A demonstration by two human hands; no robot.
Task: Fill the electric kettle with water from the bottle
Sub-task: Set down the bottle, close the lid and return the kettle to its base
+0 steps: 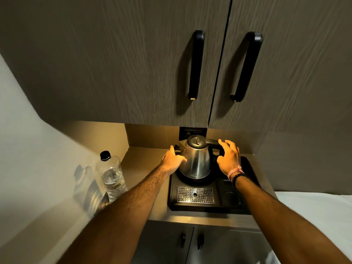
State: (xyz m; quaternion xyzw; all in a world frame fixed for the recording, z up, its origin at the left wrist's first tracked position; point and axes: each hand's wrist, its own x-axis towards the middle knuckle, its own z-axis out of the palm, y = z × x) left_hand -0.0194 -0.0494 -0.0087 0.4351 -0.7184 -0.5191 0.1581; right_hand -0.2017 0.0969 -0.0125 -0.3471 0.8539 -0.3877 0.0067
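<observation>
Steel electric kettle (196,159) upright on its round base at the back of a black tray (245,202), lid down, spout pointing left, black handle pointing right. Left hand (172,159) laid flat against the kettle's left flank, fingers extended toward the spout, thumb touching the steel; grip released, nothing held. Right hand (228,159) arched over the black handle, fingers spread and curled, fingertips at or just above the handle (contact hard to judge from this angle); grip not clenched. Pink thread and dark bead bracelets (237,174) on the right wrist. Clear water bottle (112,178) upright on the worktop (144,161), well left of the tray, near the wall, black cap on, partly filled. Perforated metal drip grate (195,195) set in the tray's front, round recess (231,198) to its right. Overhead, two wood-grain cabinet doors (114,60) with black bar handles (196,65).
</observation>
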